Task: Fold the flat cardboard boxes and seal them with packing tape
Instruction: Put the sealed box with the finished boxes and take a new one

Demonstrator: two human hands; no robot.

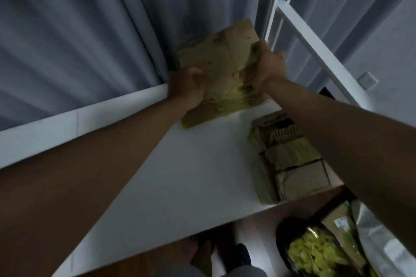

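A brown cardboard box (219, 60) with yellowish tape on it is held at the far end of the white table (180, 171), tilted, its near corner resting on the tabletop. My left hand (188, 87) grips its left edge with curled fingers. My right hand (262, 65) grips its right side, thumb on the face. No tape roll is visible.
A row of taped cardboard boxes (286, 157) lies along the table's right edge. Grey curtains (78, 29) hang behind the table. A white metal frame (315, 51) rises at right. Below the table stands a dark bag (315, 252) holding yellow scraps.
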